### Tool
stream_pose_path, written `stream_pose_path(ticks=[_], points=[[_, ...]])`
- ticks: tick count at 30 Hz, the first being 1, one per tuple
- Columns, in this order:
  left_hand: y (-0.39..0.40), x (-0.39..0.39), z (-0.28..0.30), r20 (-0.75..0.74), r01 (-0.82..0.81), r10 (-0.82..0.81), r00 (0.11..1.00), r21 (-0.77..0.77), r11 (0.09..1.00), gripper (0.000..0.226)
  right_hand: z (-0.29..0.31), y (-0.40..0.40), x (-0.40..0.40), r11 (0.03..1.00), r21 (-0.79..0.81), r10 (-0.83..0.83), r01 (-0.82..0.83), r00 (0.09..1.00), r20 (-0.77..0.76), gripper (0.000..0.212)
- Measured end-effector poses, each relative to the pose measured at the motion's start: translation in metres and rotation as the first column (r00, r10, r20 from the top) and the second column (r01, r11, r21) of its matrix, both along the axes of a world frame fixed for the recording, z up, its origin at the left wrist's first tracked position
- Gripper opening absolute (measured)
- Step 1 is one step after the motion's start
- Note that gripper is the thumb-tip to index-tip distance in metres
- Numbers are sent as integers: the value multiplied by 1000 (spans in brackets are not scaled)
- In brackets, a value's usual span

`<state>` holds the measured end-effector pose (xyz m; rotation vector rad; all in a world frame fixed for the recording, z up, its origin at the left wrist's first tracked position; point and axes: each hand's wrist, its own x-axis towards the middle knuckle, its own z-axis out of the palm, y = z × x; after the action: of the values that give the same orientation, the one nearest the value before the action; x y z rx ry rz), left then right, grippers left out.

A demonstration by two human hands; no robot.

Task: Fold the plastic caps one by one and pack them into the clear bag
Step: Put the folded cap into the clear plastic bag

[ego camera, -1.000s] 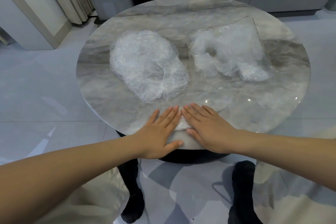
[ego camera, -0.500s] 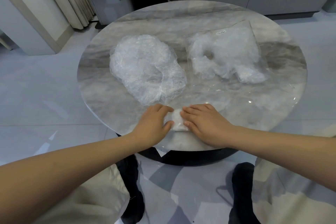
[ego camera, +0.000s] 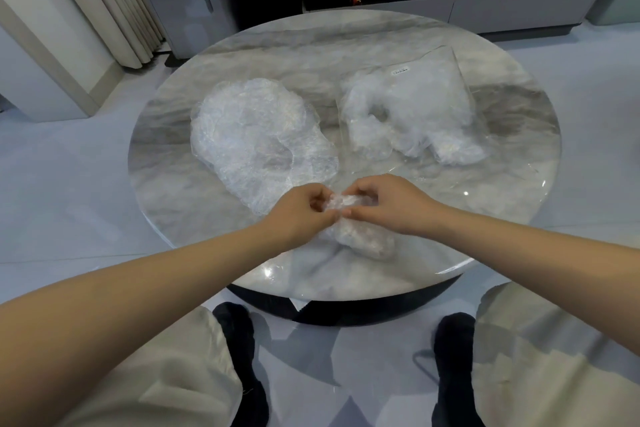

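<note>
Marble counter point(ego camera: 485, 218) carries my work: near its front edge both my left hand point(ego camera: 298, 215) and right hand point(ego camera: 388, 203) pinch one bunched cap point(ego camera: 337, 206) between them, and the clear bag point(ego camera: 408, 114) lies beyond, nearer my right hand.

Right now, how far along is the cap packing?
Done: some caps sit bunched inside the clear bag. In hand: the left hand and right hand pinch one folded cap near the table edge. Left: the loose pile of caps.
</note>
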<state>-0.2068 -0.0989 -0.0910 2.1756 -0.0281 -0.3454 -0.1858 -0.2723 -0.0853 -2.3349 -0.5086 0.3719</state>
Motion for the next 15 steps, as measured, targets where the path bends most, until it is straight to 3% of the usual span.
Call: stream_pose_path(ticks=[3, 9, 12, 15], points=[[-12, 11, 7, 33, -33, 37, 999, -92, 995, 18, 11, -9, 10, 996, 13, -93, 93, 996, 1, 20], [-36, 31, 14, 184, -69, 100, 978, -168, 983, 21, 35, -35, 26, 975, 34, -222, 221, 973, 55, 12], [-46, 41, 11, 275, -92, 114, 955, -90, 992, 21, 42, -53, 38, 930, 119, -352, 347, 936, 21, 13], [-53, 52, 6, 336, -98, 92, 937, 2, 995, 18, 39, -68, 54, 846, 180, -486, 501, 865, -123, 11]])
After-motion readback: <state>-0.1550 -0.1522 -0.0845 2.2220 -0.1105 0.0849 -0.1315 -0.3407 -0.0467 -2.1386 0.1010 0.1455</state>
